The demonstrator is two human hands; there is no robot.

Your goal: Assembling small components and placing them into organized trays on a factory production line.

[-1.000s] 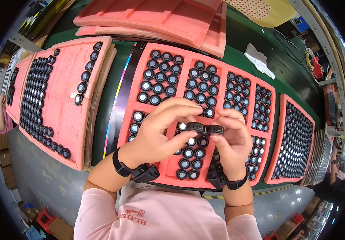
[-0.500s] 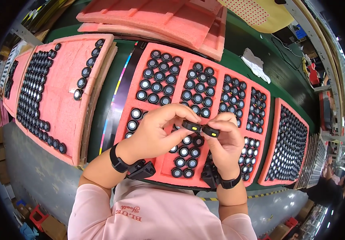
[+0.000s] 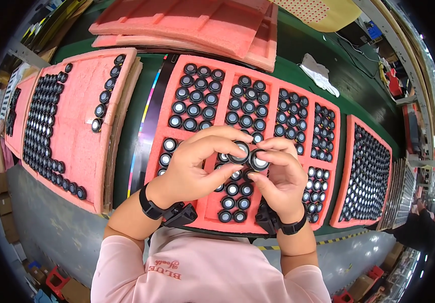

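The left black disc (image 3: 243,148) and right disc (image 3: 260,164) had turned from edge-on to face-up. Fingers of the left hand (image 3: 196,164) and right hand (image 3: 284,178) gripped them respectively, rims adjacent.

Black rims, silvery-white faces noted on held round pieces (image 3: 259,160). Foam tray (image 3: 164,113) tagged salmon pink; bench (image 3: 151,70), green. At 10 o'clock, black strip (image 3: 151,111) edged in cyan, magenta, yellow. At 1, yellow sheet (image 3: 318,10) dotted red. At 4, floor tape (image 3: 328,241) striped yellow-black. At 6, pale pink shirt (image 3: 212,267), red lettering seen.
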